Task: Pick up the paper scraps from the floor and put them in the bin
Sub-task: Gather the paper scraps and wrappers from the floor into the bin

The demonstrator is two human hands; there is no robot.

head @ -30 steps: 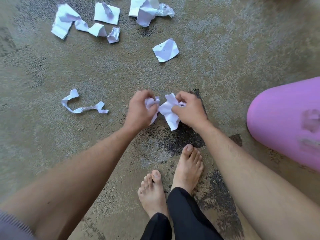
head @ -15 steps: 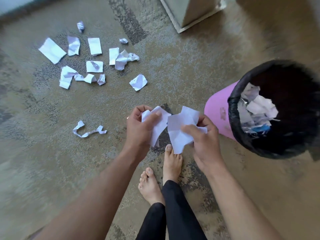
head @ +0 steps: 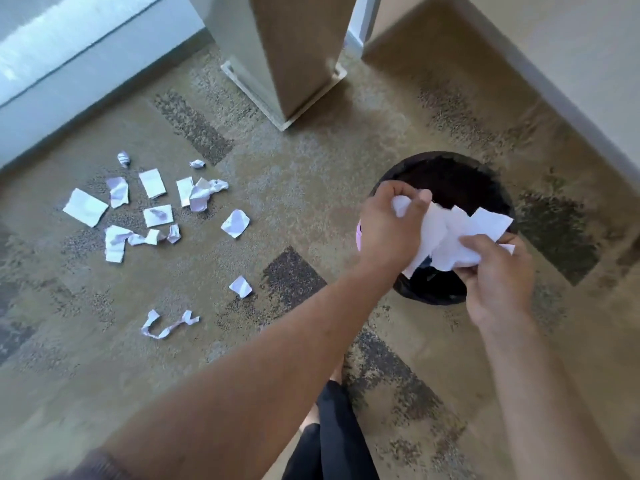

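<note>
The paper scraps (head: 453, 233) I hold are white, creased and torn at the edges — a loose bunch right over the open mouth of the bin (head: 446, 174), which is pink with a black liner. My left hand (head: 388, 226) grips the bunch's near-left end with curled fingers; my right hand (head: 498, 275) pinches its lower right end, just over the bin's near rim. More white scraps (head: 152, 209) — flat, crumpled, one twisted strip — lie on the carpet (head: 311, 168), well apart to the left of the bin.
</note>
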